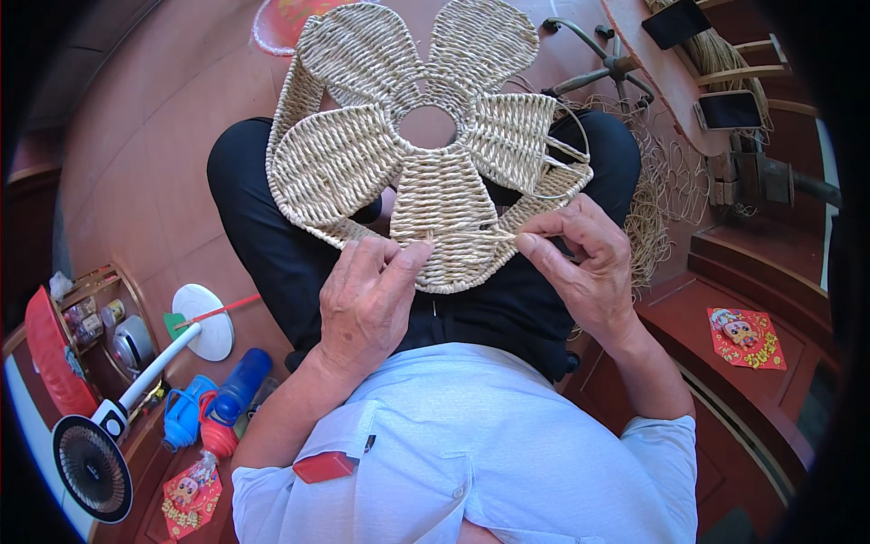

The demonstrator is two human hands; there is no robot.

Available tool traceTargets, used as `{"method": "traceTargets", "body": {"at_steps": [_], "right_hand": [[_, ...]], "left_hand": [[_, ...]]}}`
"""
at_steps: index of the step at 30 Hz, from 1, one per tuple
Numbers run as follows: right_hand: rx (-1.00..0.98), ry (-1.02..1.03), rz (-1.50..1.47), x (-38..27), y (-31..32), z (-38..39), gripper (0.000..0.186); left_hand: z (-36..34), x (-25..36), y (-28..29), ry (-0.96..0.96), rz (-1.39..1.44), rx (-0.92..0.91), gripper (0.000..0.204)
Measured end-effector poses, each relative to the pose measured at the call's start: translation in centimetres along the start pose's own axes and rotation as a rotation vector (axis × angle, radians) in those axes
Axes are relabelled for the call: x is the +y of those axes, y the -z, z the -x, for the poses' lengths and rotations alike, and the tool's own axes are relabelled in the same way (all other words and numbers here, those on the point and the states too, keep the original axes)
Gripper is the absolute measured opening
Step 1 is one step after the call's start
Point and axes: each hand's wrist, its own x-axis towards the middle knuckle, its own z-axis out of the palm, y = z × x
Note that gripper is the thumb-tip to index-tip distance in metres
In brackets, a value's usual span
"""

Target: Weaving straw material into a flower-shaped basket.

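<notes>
A flower-shaped woven straw basket (439, 195) rests over my lap, with a round hole in the middle. Its lower petal points toward me. My left hand (367, 290) is closed, thumb and finger pinching the woven straw at the left of that petal. From the petal's right side a straw strand (501, 234) stretches to my right hand (584, 254), whose thumb and forefinger are pinched on it. A small dark gap shows in the weave beside the strand. The right-hand petal has a bare curved wire (580, 127) and loose strands along its outer edge.
Loose straw cords (657, 213) lie on the floor at the right, near a wheeled chair base (616, 68). Two dark phones (730, 110) are at upper right. A white stand fan (92, 467), a blue bottle (240, 385) and a red lidded box (59, 354) are at left.
</notes>
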Motion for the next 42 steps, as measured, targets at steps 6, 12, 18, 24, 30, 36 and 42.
{"method": "traceTargets", "body": {"at_steps": [6,12,18,24,30,36,42], "right_hand": [[0.031,0.066,0.085,-0.2,-0.4,-0.2,0.011],[0.078,0.179,0.145,-0.2,-1.3,-0.3,0.01],[0.033,0.153,0.138,-0.2,-2.7,-0.8,0.009],[-0.044,-0.006,0.066,0.0,-3.2,-1.2,0.012],[-0.037,0.009,0.133,-0.1,-3.1,-1.8,0.012],[-0.019,0.042,0.108,0.0,-3.3,-1.8,0.011],[-0.019,0.063,0.128,0.2,-3.4,-1.6,0.01]], "left_hand": [[-0.1,0.0,0.2,0.004,0.01,-0.007,0.032],[-0.2,-0.1,0.4,0.006,0.02,-0.012,0.032],[-1.7,0.1,3.6,0.606,0.438,-0.061,0.034],[-4.7,-1.2,4.5,0.853,1.047,-0.369,0.059],[-5.6,-2.4,3.2,0.857,1.372,-0.511,0.063],[-6.1,-1.3,3.7,0.871,1.31,-0.508,0.062],[-5.8,-2.3,3.3,0.889,1.372,-0.513,0.062]]}}
